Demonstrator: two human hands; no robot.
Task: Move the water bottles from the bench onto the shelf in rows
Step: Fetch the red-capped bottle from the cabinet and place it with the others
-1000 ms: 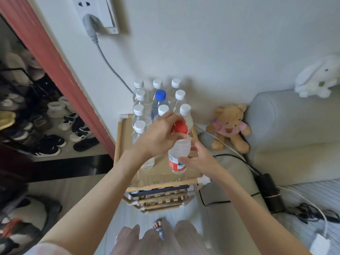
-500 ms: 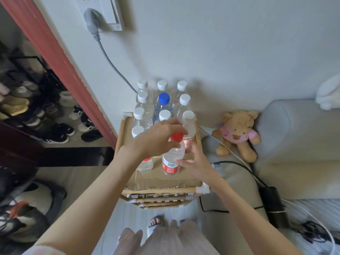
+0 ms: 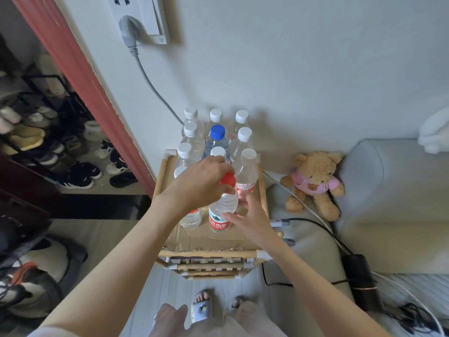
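Against a pale wall, a small wooden shelf [image 3: 263,198] holds rows of capped water bottles [image 3: 192,142]. The left hand [image 3: 199,186] curls around the neck of a red-capped bottle [image 3: 222,210] standing at the front row, while the right hand [image 3: 252,220] touches its side with loosely spread fingers. A teddy bear [image 3: 315,183] sits nearby.

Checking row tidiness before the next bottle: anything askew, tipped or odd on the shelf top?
The red-capped bottle leans left, not yet upright; the left hand grips its top and the right hand touches its side. One blue-capped bottle sits among the white-capped ones. Nothing looks spilled or fallen.
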